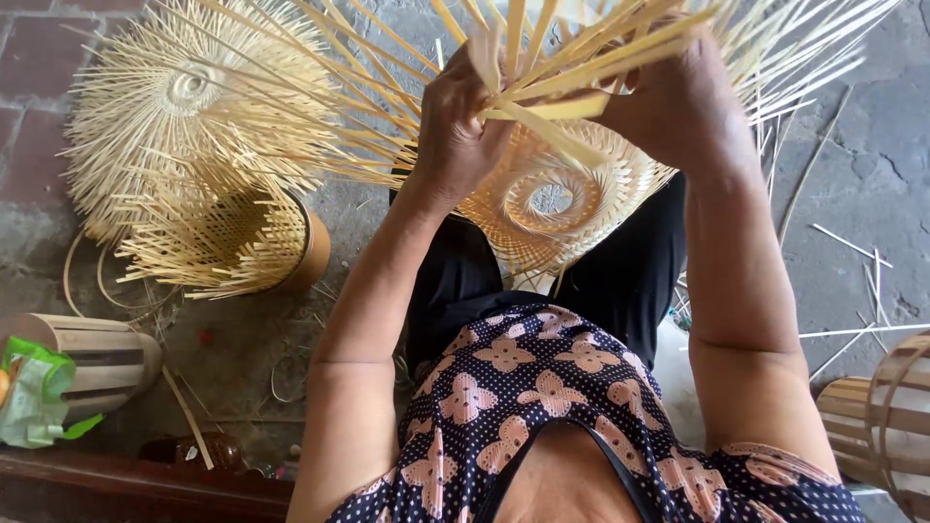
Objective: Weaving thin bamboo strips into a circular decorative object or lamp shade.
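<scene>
A half-woven bamboo basket (552, 199) with a spiral-woven bottom rests over my lap, its long loose strips (581, 48) fanning upward and outward. My left hand (460, 121) grips a bundle of these strips near the basket's rim. My right hand (668, 97) holds more strips on the other side, with a flat strip (547, 131) crossing between both hands. My forearms reach up from a dark patterned top.
A pile of unfinished woven baskets (194, 126) with splayed strips lies on the stone floor at the left, one over a round wooden mould (312, 257). Slatted wooden forms sit at lower left (97, 353) and lower right (882, 426). A green bag (34, 397) and stray strips lie about.
</scene>
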